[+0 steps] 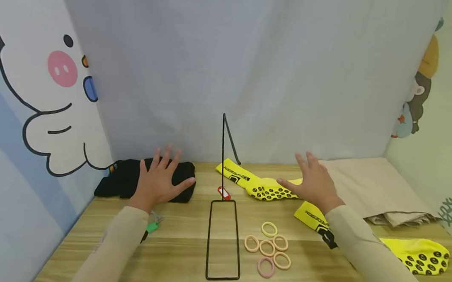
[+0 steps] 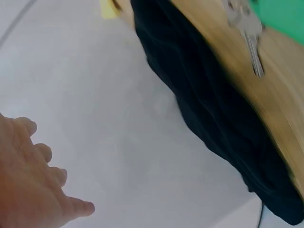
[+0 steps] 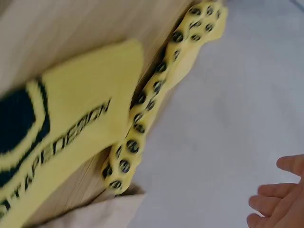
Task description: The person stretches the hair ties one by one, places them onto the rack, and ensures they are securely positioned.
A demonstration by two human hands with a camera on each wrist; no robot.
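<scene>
Both hands of the person are raised above the worktop (image 1: 178, 258), and neither holds anything. The left hand (image 1: 157, 181) is in front of the black cloth (image 1: 117, 180), its fingers spread apart and the thumb pointing to the side; the left wrist view shows this hand apart from the cloth. The right hand (image 1: 312, 185) also has spread fingers, and it is near the yellow sock (image 1: 267, 193), which lies at the back of the worktop with its dark round dots showing. The right wrist view shows a gap between this hand and the sock.

Nearer to the person lies another yellow sock piece (image 1: 309, 216) with black lettering, partly hidden by the right sleeve (image 1: 366, 248). To the right is a folded beige cloth (image 1: 366, 184).

Between the hands stands a black wire stand (image 1: 237, 238) with a rectangular base and a bent top. A red tag (image 1: 224, 193) lies beside its upright rod. Right of the base are six rings (image 1: 268, 255): one yellow, four peach, one pink. A key (image 1: 157, 216) with a green tag (image 1: 152, 227) lies near the left sleeve (image 1: 112, 249).
</scene>
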